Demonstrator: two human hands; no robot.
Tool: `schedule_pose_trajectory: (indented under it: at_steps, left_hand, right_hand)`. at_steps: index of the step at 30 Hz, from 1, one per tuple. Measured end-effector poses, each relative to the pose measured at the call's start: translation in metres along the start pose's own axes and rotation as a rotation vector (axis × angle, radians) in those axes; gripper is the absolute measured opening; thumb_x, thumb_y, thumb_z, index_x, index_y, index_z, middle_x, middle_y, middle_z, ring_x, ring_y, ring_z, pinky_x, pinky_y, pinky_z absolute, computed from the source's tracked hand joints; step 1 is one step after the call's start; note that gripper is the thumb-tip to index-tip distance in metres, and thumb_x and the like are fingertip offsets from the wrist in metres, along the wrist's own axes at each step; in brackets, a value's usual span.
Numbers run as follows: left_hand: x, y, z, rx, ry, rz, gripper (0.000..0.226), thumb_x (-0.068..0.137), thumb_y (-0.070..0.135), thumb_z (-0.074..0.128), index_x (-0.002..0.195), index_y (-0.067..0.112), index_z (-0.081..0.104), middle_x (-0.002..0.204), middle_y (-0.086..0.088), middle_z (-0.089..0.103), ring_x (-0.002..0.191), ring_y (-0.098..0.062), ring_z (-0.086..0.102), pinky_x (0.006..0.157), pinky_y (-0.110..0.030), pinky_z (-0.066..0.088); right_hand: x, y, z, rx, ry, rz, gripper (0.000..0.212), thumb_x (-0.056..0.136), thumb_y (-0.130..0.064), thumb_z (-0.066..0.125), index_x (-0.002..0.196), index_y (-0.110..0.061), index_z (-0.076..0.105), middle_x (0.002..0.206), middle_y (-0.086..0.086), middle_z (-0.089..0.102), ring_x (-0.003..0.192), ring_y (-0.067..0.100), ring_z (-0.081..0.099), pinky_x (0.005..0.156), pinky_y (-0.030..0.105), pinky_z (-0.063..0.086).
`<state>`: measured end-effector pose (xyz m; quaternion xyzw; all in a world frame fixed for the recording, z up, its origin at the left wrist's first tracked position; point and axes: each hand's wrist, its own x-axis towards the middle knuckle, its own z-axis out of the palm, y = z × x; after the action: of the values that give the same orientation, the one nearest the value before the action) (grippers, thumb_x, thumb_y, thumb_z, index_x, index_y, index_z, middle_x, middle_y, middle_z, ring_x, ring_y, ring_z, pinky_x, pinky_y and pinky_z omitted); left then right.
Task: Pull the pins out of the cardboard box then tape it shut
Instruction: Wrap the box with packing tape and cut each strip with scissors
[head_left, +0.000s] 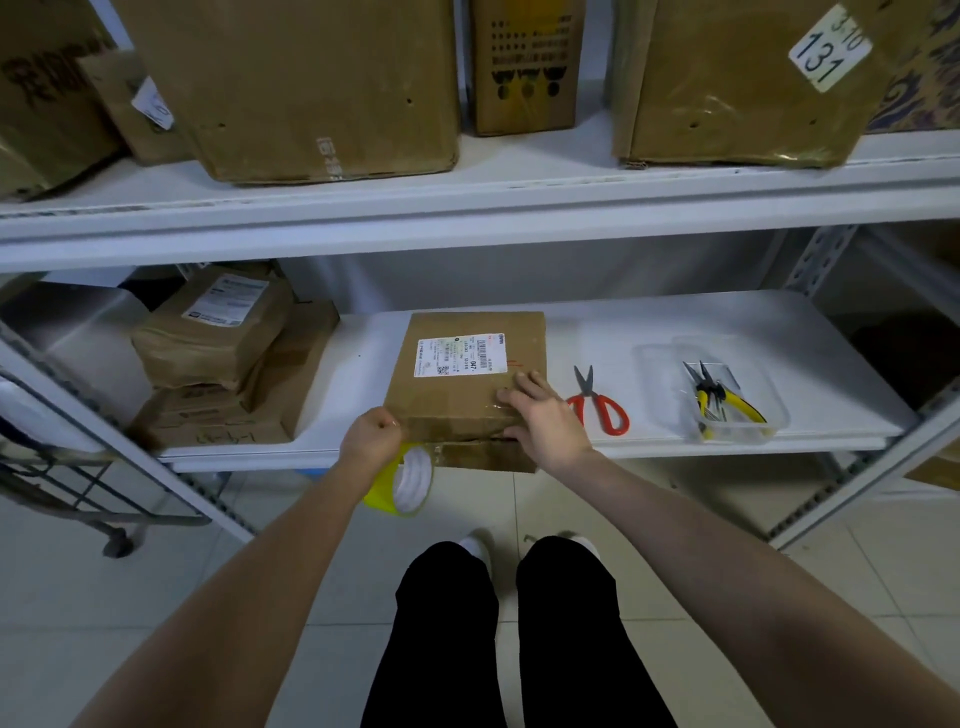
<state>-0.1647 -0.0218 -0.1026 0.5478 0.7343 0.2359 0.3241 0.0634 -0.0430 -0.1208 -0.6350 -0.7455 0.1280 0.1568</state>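
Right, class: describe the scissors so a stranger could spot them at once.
Find the lower white shelf. Right of the labelled cardboard box lie the scissors, flat, blades pointing away. Red loop handles set them apart from the yellow-handled pliers in the clear tray beside them.

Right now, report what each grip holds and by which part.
Left grip holds the tape roll by its upper rim. Right grip holds nothing; it presses flat on the cardboard box.
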Motion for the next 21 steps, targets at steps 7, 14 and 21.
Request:
schedule_pose_trajectory:
  at_steps: [7, 14, 21]
  left_hand:
    - [-0.023, 0.039, -0.014, -0.186, 0.145, 0.272, 0.019, 0.08, 0.007, 0.06, 0.067, 0.02, 0.056, 0.075, 0.005, 0.06, 0.077, -0.015, 0.056, 0.072, -0.023, 0.037]
    - [-0.055, 0.073, 0.005, 0.049, -0.034, 0.638, 0.029, 0.079, 0.011, 0.066, 0.061, 0.027, 0.05, 0.15, 0.0, 0.038, 0.124, -0.011, 0.053, 0.087, -0.025, 0.044]
    - [-0.056, 0.093, 0.017, 0.099, -0.157, 0.709, 0.03, 0.076, 0.01, 0.066, 0.059, 0.028, 0.048, 0.15, 0.002, 0.038, 0.121, -0.017, 0.056, 0.084, -0.034, 0.046]
  right_hand:
    - [0.005, 0.012, -0.009, 0.448, 0.265, 0.109, 0.051, 0.087, -0.018, 0.069, 0.136, -0.017, 0.054, 0.144, 0.004, 0.046, 0.136, 0.021, 0.037, 0.115, 0.034, 0.027]
    - [0.014, -0.012, -0.009, 0.402, 0.25, 0.426, 0.047, 0.095, -0.016, 0.049, 0.139, -0.002, 0.038, 0.136, 0.022, 0.041, 0.124, 0.039, 0.041, 0.104, 0.039, 0.034]
    - [0.001, -0.032, -0.036, 0.419, 0.302, 0.129, 0.102, 0.069, -0.033, 0.071, 0.149, -0.01, 0.012, 0.149, 0.015, 0.016, 0.127, 0.035, 0.04, 0.102, 0.043, 0.038]
